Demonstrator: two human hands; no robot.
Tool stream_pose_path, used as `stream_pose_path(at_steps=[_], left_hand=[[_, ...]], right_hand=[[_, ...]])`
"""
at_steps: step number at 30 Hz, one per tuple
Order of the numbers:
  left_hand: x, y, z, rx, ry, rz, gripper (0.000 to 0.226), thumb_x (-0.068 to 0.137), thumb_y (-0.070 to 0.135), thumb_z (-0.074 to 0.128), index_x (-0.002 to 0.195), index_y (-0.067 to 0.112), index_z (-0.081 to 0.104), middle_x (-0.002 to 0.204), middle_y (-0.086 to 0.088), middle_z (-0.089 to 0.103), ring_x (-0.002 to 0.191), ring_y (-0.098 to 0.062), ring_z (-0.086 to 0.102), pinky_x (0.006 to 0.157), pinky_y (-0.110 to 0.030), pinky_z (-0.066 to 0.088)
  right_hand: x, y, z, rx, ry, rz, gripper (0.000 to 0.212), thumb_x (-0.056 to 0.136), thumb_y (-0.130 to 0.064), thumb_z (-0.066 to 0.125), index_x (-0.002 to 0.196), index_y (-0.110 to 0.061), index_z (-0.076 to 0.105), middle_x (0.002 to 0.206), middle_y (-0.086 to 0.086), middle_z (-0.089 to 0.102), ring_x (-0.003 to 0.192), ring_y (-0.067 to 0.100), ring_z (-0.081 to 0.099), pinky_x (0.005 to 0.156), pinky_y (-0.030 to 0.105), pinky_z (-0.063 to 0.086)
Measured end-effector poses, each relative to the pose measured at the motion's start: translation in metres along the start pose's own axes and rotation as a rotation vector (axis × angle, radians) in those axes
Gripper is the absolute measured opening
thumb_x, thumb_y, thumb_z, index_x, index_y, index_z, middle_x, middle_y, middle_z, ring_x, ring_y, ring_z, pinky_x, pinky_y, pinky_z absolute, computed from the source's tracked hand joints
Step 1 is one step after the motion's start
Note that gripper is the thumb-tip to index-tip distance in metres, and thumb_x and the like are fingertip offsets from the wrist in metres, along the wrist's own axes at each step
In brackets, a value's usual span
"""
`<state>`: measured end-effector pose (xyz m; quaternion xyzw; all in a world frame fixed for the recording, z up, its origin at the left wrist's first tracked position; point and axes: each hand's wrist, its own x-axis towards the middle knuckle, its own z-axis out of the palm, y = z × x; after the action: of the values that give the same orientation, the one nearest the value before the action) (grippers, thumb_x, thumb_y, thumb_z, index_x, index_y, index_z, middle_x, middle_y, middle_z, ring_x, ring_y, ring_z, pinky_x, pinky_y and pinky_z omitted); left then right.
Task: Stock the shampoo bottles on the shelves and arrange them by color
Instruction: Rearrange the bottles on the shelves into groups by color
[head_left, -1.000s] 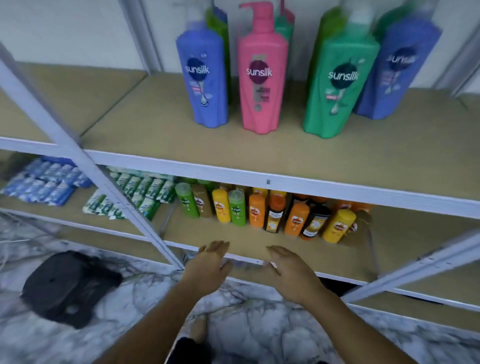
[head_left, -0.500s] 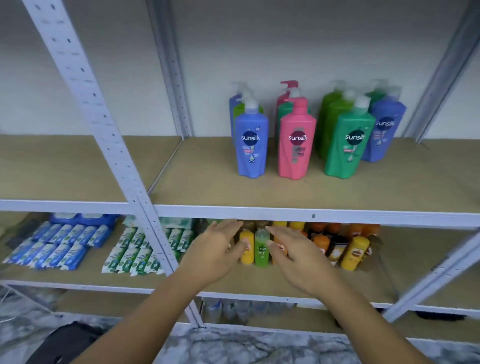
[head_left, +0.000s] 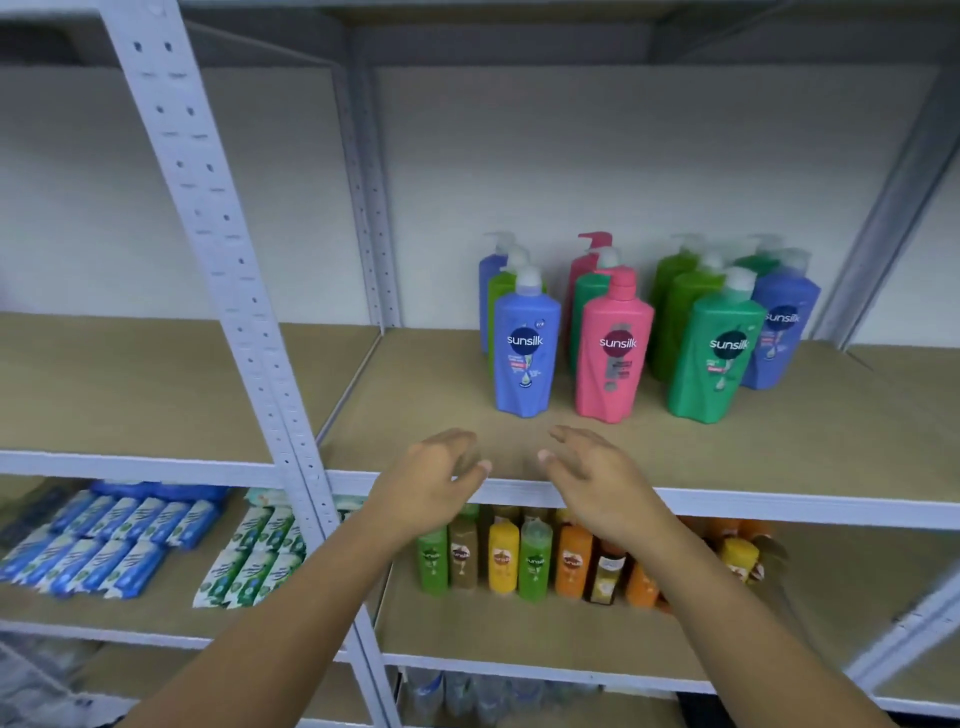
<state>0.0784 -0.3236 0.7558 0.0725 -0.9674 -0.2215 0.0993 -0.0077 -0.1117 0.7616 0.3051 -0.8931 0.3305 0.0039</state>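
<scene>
Blue, pink and green Sunsilk pump bottles (head_left: 614, 358) stood clustered toward the back of the middle shelf (head_left: 779, 457). Over its front edge hovered the left hand (head_left: 428, 486) and the right hand (head_left: 597, 483), fingers loosely spread, holding nothing.

Tan middle shelf (head_left: 779, 447) carrying upright pump shampoo bottles (head_left: 613, 343), lower shelf (head_left: 519, 634) holding small bottles (head_left: 504, 564), packets (head_left: 104, 551)

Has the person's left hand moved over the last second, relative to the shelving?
Yes. The left hand has risen, from the front edge of the lower brown shelf up to the white metal rail above it.
</scene>
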Motion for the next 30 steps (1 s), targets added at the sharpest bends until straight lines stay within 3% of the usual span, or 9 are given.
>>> stream_pose_path(at_steps=[2, 5, 8, 11, 13, 15, 18, 25, 30], left_hand=[[0.017, -0.003, 0.001, -0.003, 0.005, -0.021, 0.047, 0.1, 0.042, 0.055, 0.137, 0.013, 0.057, 0.139, -0.003, 0.059, 0.127, -0.021, 0.054, 0.102, -0.022, 0.035], [0.042, -0.01, 0.006, -0.007, 0.005, -0.07, 0.049, 0.1, 0.041, 0.057, 0.141, 0.014, 0.054, 0.143, -0.002, 0.056, 0.129, -0.019, 0.052, 0.1, -0.017, 0.032], [0.062, -0.016, 0.013, 0.011, -0.005, -0.126, 0.053, 0.099, 0.044, 0.056, 0.144, 0.016, 0.051, 0.149, -0.001, 0.051, 0.133, -0.019, 0.05, 0.108, -0.022, 0.033], [0.077, -0.023, 0.019, 0.035, -0.026, -0.16, 0.055, 0.098, 0.047, 0.055, 0.145, 0.018, 0.049, 0.151, 0.0, 0.047, 0.135, -0.021, 0.049, 0.109, -0.025, 0.036], [0.08, -0.03, 0.024, 0.048, -0.035, -0.181, 0.06, 0.096, 0.053, 0.052, 0.146, 0.021, 0.048, 0.155, 0.001, 0.042, 0.139, -0.021, 0.044, 0.113, -0.026, 0.032], [0.084, -0.039, 0.029, 0.085, -0.041, -0.172, 0.065, 0.095, 0.059, 0.047, 0.149, 0.022, 0.045, 0.159, 0.0, 0.037, 0.144, -0.018, 0.036, 0.12, -0.029, 0.023], [0.095, -0.055, 0.033, 0.127, -0.051, -0.139, 0.065, 0.098, 0.058, 0.048, 0.152, 0.024, 0.04, 0.162, 0.001, 0.031, 0.15, -0.01, 0.024, 0.124, -0.03, 0.01], [0.124, -0.082, 0.033, 0.089, -0.027, -0.037, 0.066, 0.097, 0.058, 0.049, 0.153, 0.024, 0.039, 0.164, 0.001, 0.029, 0.151, -0.01, 0.022, 0.122, -0.026, 0.004], [0.141, -0.089, 0.038, 0.08, -0.006, -0.008, 0.066, 0.097, 0.054, 0.053, 0.152, 0.02, 0.042, 0.162, -0.001, 0.032, 0.15, -0.012, 0.025, 0.124, -0.03, 0.008]], right_hand=[[0.02, 0.009, 0.003, 0.032, 0.012, 0.005, 0.055, 0.101, -0.041, 0.053, 0.149, -0.015, 0.045, 0.153, 0.004, 0.046, 0.14, 0.017, 0.041, 0.111, 0.021, 0.026], [0.047, 0.024, 0.009, 0.114, 0.031, 0.023, 0.064, 0.1, -0.04, 0.056, 0.154, -0.014, 0.035, 0.157, 0.004, 0.04, 0.143, 0.019, 0.037, 0.111, 0.02, 0.026], [0.071, 0.039, 0.017, 0.205, 0.021, 0.071, 0.081, 0.098, -0.042, 0.058, 0.159, -0.008, 0.016, 0.166, 0.005, 0.021, 0.152, 0.018, 0.022, 0.113, 0.018, 0.014], [0.092, 0.049, 0.028, 0.266, 0.01, 0.076, 0.088, 0.097, -0.038, 0.062, 0.159, -0.005, 0.01, 0.167, 0.007, 0.015, 0.153, 0.017, 0.016, 0.111, 0.012, 0.007], [0.102, 0.051, 0.033, 0.28, 0.023, 0.049, 0.088, 0.096, -0.036, 0.065, 0.159, -0.006, 0.012, 0.165, 0.005, 0.02, 0.152, 0.015, 0.019, 0.112, 0.011, 0.009], [0.114, 0.052, 0.036, 0.333, 0.051, 0.006, 0.083, 0.093, -0.033, 0.068, 0.158, -0.014, 0.02, 0.161, 0.0, 0.033, 0.147, 0.011, 0.032, 0.117, 0.02, 0.022], [0.13, 0.052, 0.044, 0.416, 0.104, -0.024, 0.074, 0.09, -0.025, 0.072, 0.151, -0.023, 0.031, 0.143, -0.011, 0.051, 0.132, 0.004, 0.049, 0.111, 0.027, 0.039], [0.139, 0.046, 0.057, 0.422, 0.244, 0.007, 0.073, 0.088, -0.021, 0.075, 0.149, -0.021, 0.035, 0.131, -0.017, 0.055, 0.116, -0.007, 0.05, 0.092, -0.001, 0.035], [0.141, 0.052, 0.064, 0.382, 0.266, 0.019, 0.078, 0.088, -0.026, 0.076, 0.151, -0.029, 0.032, 0.137, -0.018, 0.054, 0.124, -0.001, 0.053, 0.101, 0.017, 0.039]])
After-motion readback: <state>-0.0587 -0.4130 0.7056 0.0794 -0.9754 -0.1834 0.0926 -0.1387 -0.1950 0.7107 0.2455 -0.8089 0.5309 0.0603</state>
